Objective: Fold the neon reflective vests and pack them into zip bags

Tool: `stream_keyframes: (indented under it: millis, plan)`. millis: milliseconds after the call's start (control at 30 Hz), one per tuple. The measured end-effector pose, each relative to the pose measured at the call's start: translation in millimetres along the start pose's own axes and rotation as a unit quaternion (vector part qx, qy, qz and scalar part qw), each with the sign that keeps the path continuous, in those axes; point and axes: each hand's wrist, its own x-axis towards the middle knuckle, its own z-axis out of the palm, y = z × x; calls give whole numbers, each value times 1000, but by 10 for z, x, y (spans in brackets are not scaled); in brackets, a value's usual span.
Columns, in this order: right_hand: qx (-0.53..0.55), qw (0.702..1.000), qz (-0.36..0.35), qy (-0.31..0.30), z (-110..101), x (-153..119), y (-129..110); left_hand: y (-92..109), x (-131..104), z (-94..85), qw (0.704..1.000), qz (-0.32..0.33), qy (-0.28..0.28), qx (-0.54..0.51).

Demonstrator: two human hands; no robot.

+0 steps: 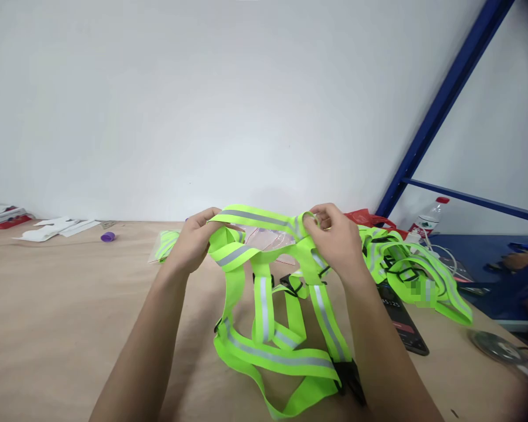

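A neon green reflective vest [264, 299] made of elastic straps with silver stripes hangs between my hands over the table. My left hand [196, 239] is closed on its upper left end. At the upper right end, my right hand [334, 237] pinches the strap between thumb and fingers. The top strap is stretched nearly level between the two hands. Lower straps dangle in loops, with a black buckle [348, 375] at the lower right. Behind the straps, a clear plastic bag [270, 239] is partly covered.
More green reflective straps [413, 266] lie heaped at right, beside a phone [403, 322]. A red-capped bottle [429, 218] and a red bag [367, 218] are behind. A packed green bundle [165, 245], a purple cap [108, 237] and white papers [53, 228] lie at left. A blue frame [440, 111] rises at right.
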Motion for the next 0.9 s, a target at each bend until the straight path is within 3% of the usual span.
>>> stream_keyframes:
  millis: [67,167,233,300,367,400,500,633,733,800,900]
  plan:
    - [-50,998,-36,-16,26,-59,-71,18,-24,56,1000,0,12,7]
    - [57,995,-75,-44,38,-205,-275,18,-55,143,996,29,54,66]
    - [166,971,-63,-161,32,-316,-420,18,-82,190,989,70,75,105]
    - [219,913,-49,-340,36,-408,-518,30,-117,227,981,116,88,129]
    - [190,859,-57,-471,68,-467,-546,55,-155,256,973,153,94,142]
    - [158,847,-67,-502,97,-484,-539,68,-172,268,970,167,97,148]
    - [87,831,-84,-544,205,-493,-483,95,-204,286,963,188,106,161]
    - [109,766,-71,-630,307,-485,-463,85,-197,251,956,212,125,160]
    - [86,740,-103,-659,331,-506,-486,80,-173,184,947,229,170,146]
    - [71,747,-132,-647,330,-518,-487,88,-154,118,944,228,201,130]
    - [108,802,-140,-570,292,-486,-447,113,-122,-12,947,207,215,116]
